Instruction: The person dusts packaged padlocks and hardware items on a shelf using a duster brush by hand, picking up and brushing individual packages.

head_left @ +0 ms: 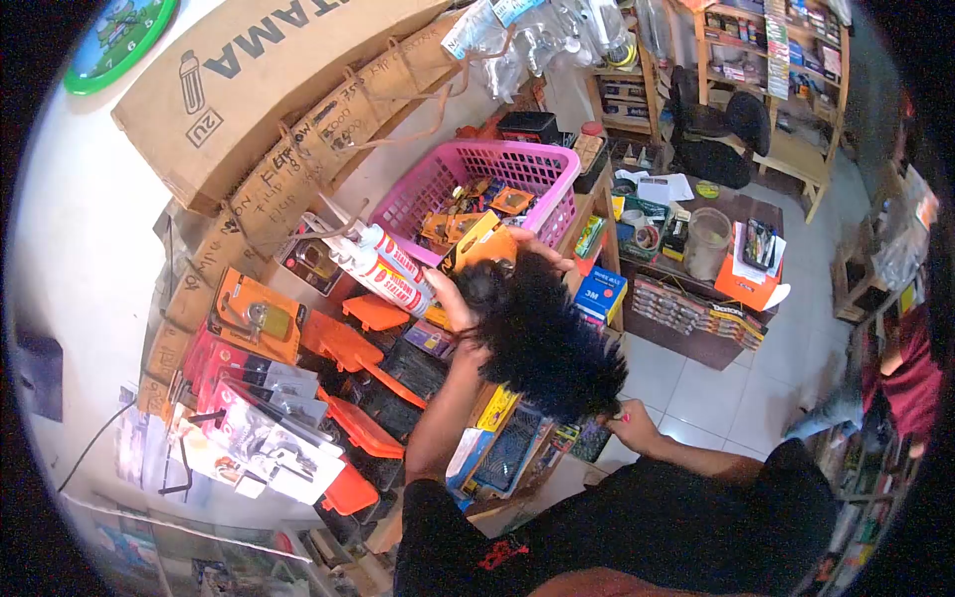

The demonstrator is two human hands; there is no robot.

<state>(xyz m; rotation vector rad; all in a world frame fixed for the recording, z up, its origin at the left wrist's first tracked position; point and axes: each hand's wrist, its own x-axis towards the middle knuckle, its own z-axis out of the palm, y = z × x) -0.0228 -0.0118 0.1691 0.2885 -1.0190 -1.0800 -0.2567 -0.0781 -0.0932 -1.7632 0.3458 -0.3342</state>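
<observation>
A bushy black bristle brush (547,338) fills the space between my hands. My left hand (463,316) is closed around its upper left side, and several fingertips show beyond the bristles. My right hand (634,430) has its fingers curled together at the brush's lower right edge; what they pinch there is hidden. Just past my left hand, an orange and black package (482,244) leans at the pink plastic basket (565,171), which holds packaged goods. White sealant tubes (390,271) with red lettering lie close to my left thumb.
Blister packs (279,438) hang on hooks at the left, near a carded padlock (267,316). Orange-lidded boxes (338,343) stand along the shelf. A blue 3M box (601,292) sits to the right. Farther back are a clear jar (706,239) and a person in a maroon top (910,368).
</observation>
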